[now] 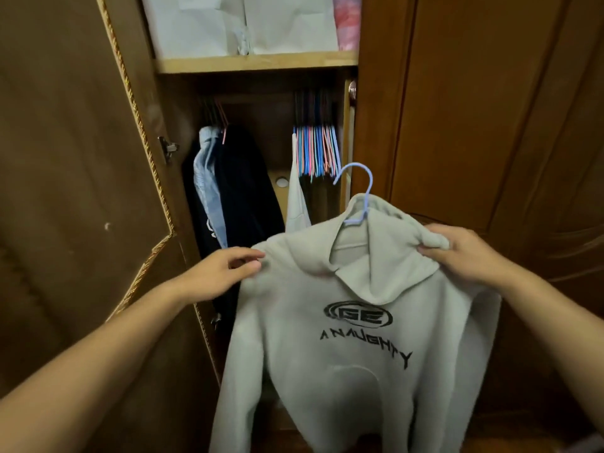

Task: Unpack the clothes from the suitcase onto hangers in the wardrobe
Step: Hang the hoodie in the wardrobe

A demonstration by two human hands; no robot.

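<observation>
Far left we've got the open wardrobe door (81,158) with that gold rope trim down its edge. Next over, inside the wardrobe (258,62), dark clothes (243,184) and a pale blue piece (207,178) hang on the left side of the rail. Our left hand (225,273) pinches the shoulder of the grey hoodie (343,338) between thumb and fingertips, so that grip is grasping fabric. The hoodie is held up in front of the open wardrobe, not on the rail, with black "ANAUGHTY" lettering and an oval logo on the chest. A light blue hanger (361,197) sits inside its neck, hook poking up and free. Behind it, a bunch of bare pink and blue hangers (315,152) hangs at the right of the rail. Our right hand (457,253) has its grip clenched round a bunched bit of the hoodie's other shoulder.
</observation>
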